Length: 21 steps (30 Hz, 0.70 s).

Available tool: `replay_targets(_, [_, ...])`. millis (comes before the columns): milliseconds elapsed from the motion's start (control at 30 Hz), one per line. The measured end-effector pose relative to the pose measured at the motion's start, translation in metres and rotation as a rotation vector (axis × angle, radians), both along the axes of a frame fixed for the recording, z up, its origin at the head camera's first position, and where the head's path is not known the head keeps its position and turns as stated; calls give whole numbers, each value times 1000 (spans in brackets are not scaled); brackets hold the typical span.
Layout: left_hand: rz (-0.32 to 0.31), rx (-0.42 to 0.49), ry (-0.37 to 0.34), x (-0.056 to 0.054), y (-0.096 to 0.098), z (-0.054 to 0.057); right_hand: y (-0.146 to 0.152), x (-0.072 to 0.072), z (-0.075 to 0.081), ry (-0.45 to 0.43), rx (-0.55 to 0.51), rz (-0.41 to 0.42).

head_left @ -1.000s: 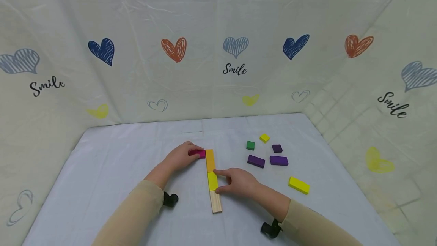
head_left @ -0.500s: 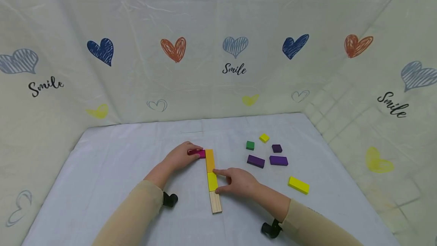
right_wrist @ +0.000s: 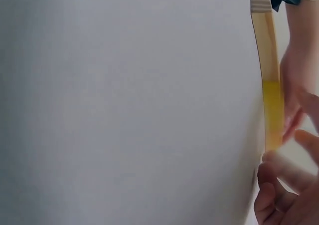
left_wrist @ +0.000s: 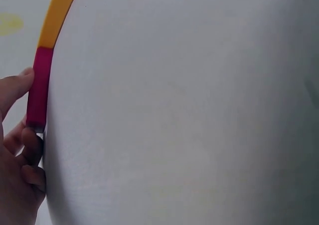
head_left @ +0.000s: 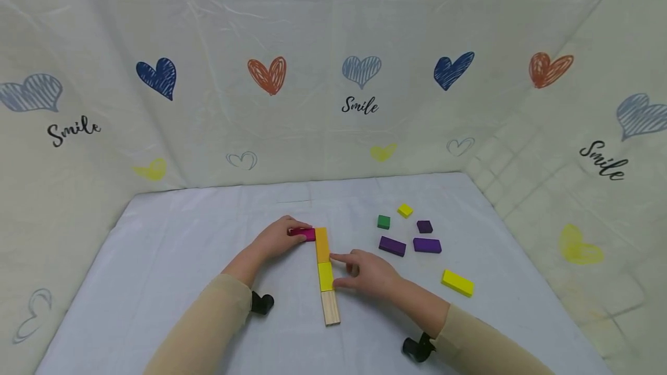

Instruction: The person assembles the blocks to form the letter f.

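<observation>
Three blocks run end to end in a column on the table: an orange block [head_left: 322, 245] at the far end, a yellow block [head_left: 325, 276] in the middle and a natural wood block [head_left: 330, 308] nearest. My left hand [head_left: 273, 239] pinches a magenta block [left_wrist: 41, 88] between thumb and fingers, its end against the left side of the orange block's far end. To the column's right is my right hand [head_left: 371, 274]. Its index finger points straight at the lower right edge of the orange block, and its thumb tip lies beside the yellow one. Its other fingers are curled.
Loose blocks lie to the right: a green cube [head_left: 383, 222], a small yellow block [head_left: 405, 210], a small dark purple block [head_left: 424, 227], two longer purple blocks [head_left: 392, 246] and a long yellow block [head_left: 457, 283]. Cloth walls [head_left: 312, 132] with printed hearts enclose the table's back and sides.
My right hand has shifted slightly away from me and to the right, its thumb rising along the yellow block's side. My left hand and the blocks have stayed in place.
</observation>
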<state>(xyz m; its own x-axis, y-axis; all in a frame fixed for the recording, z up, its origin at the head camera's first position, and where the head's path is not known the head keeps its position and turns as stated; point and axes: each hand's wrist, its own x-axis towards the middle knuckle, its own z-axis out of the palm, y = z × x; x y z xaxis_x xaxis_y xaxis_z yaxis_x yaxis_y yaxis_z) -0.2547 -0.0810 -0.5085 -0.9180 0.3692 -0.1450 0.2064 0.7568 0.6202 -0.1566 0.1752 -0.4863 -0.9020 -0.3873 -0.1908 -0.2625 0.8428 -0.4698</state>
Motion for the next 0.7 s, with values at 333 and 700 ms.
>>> replay_targets(333, [-1,23,1,0,0,-3,25,-4,5,31,-64,-67])
replay_targets(700, [-7,24,-3,-2,0,-5,63,-17,14,94,-60,-162])
